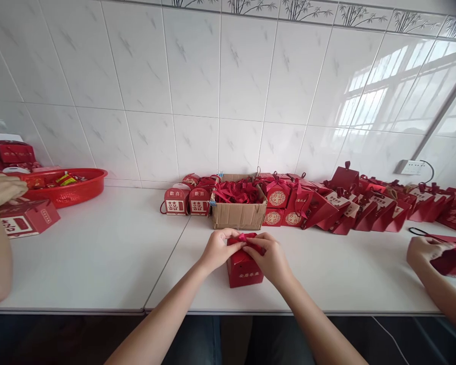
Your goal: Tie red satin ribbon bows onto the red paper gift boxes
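Observation:
A red gift box with pale lettering on its front stands upright on the white table before me. On its top is a red ribbon. My left hand pinches the ribbon from the left, thumb and fingers pressed together. From the right, my right hand pinches the same ribbon, its fingertips nearly meeting those of the left. The fingers partly cover the ribbon, so the shape of its knot or bow is hard to make out.
Just behind stands a cardboard box full of red ribbons. Red gift boxes flank it, with many more to the right. A red basket holds candy. Co-workers' hands hold boxes at both table ends.

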A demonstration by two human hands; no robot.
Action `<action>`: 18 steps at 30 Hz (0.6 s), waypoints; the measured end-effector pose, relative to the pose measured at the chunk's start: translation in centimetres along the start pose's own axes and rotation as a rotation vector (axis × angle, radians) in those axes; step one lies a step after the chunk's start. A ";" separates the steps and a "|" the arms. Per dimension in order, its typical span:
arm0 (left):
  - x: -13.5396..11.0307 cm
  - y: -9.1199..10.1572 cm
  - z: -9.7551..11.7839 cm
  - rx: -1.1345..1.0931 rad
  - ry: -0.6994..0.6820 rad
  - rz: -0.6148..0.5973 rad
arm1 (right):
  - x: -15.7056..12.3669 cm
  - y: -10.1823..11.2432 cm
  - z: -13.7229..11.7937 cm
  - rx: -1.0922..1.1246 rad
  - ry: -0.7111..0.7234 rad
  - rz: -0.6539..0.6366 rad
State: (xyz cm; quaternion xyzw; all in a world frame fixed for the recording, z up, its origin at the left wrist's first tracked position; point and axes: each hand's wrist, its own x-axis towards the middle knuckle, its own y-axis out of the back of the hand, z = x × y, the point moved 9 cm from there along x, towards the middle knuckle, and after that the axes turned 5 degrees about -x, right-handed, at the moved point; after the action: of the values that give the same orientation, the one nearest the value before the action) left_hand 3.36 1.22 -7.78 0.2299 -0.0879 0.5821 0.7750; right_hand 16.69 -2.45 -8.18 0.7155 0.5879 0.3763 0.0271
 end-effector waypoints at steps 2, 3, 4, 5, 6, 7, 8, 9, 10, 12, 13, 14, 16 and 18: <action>0.0 -0.1 0.1 0.009 0.001 -0.022 | 0.0 0.2 -0.1 -0.020 -0.004 0.009; 0.0 -0.2 0.1 0.016 0.000 -0.035 | 0.0 0.2 -0.1 -0.024 -0.005 0.011; 0.0 -0.2 0.1 0.026 -0.003 -0.046 | 0.1 0.2 -0.2 -0.025 -0.006 0.012; 0.0 -0.2 0.1 0.038 -0.007 -0.052 | 0.1 0.3 -0.2 -0.024 -0.008 0.014; 0.0 -0.2 0.2 0.055 -0.012 -0.053 | 0.1 0.3 -0.2 -0.022 -0.011 0.017; 0.0 -0.1 0.2 0.075 -0.019 -0.049 | 0.1 0.2 -0.1 -0.019 -0.015 0.022; 0.0 0.0 0.2 0.099 -0.027 -0.041 | 0.1 0.2 0.1 -0.016 -0.023 0.028; 0.0 0.1 0.3 0.124 -0.036 -0.031 | 0.2 0.2 0.3 -0.013 -0.034 0.036; -0.1 0.2 0.4 0.149 -0.045 -0.020 | 0.2 0.2 0.5 -0.009 -0.048 0.044; 0.0 0.3 0.6 0.193 -0.064 -0.001 | 0.3 0.0 1.3 0.001 -0.087 0.054; 0.0 0.4 0.7 0.212 -0.073 0.007 | 0.3 -0.1 1.7 0.009 -0.109 0.053; 0.0 0.4 0.7 0.230 -0.083 0.015 | 0.4 -0.2 2.1 0.018 -0.131 0.048; 0.0 0.4 0.8 0.259 -0.099 0.034 | 0.5 -0.4 2.6 0.035 -0.169 0.032; 0.1 0.5 0.8 0.274 -0.109 0.047 | 0.6 -0.5 2.9 0.048 -0.201 0.014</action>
State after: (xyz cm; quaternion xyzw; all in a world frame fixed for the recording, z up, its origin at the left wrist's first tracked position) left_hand 3.05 1.04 -6.91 0.3628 -0.0549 0.5932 0.7166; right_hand 17.96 -0.64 -10.18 0.7541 0.5863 0.2885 0.0661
